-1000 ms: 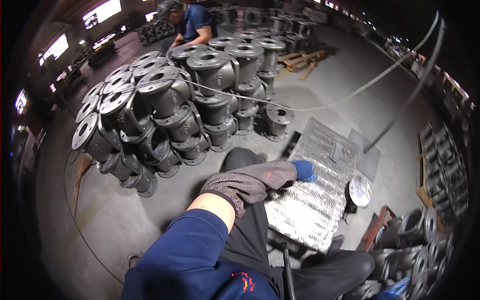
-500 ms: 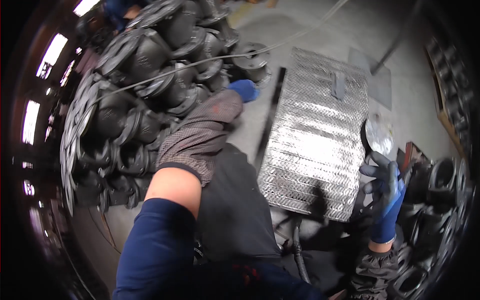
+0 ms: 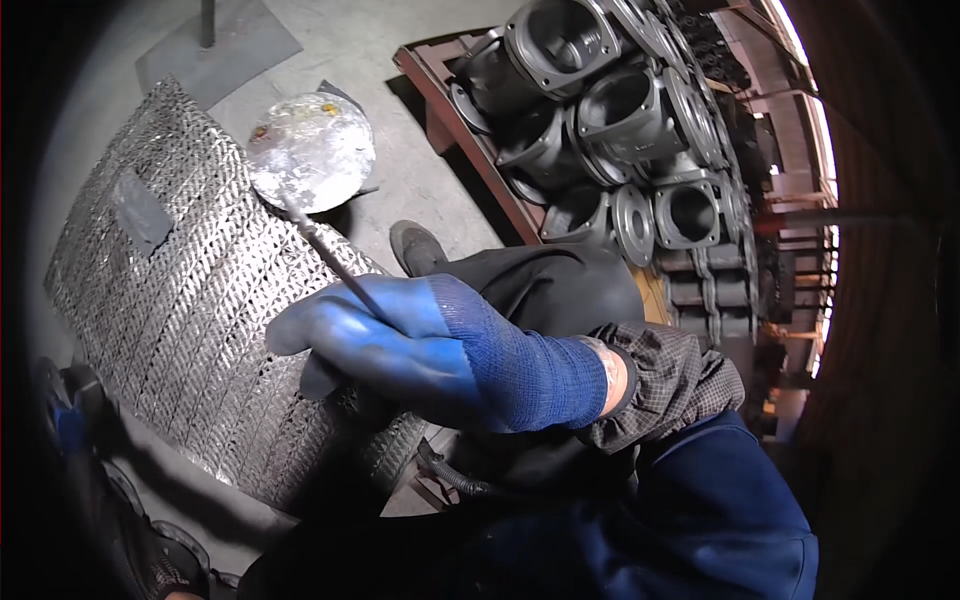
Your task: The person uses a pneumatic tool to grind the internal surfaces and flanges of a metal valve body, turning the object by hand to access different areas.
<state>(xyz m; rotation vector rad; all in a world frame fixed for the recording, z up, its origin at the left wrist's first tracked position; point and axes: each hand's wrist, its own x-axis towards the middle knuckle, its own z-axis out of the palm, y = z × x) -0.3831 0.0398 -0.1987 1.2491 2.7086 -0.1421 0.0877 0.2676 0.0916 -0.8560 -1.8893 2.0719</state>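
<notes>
My right hand [image 3: 390,345], in a blue coated glove, is closed around a thin dark rod [image 3: 335,262]. The rod's pale far end meets the near rim of a round silvery-white disc [image 3: 312,150] with small yellow and reddish spots. Below the hand lies a large quilted silver sheet [image 3: 190,340], and a small grey flat piece [image 3: 143,212] rests on it. At the dim left rim is my left hand [image 3: 66,410], gloved in blue and dark grey, near dark castings. Its fingers are too shadowed to read.
Dark flanged pipe castings [image 3: 610,110] are stacked on a reddish-brown pallet [image 3: 450,115] at the upper right. A grey base plate [image 3: 220,50] with a post stands at the upper left. My shoe [image 3: 415,247] is on the floor beyond my right hand. A corrugated hose [image 3: 450,472] runs below.
The view has swung right, bringing the disc and right-hand castings inward. My right hand, earlier beside the sheet with fingers partly spread, is now closed on the rod.
</notes>
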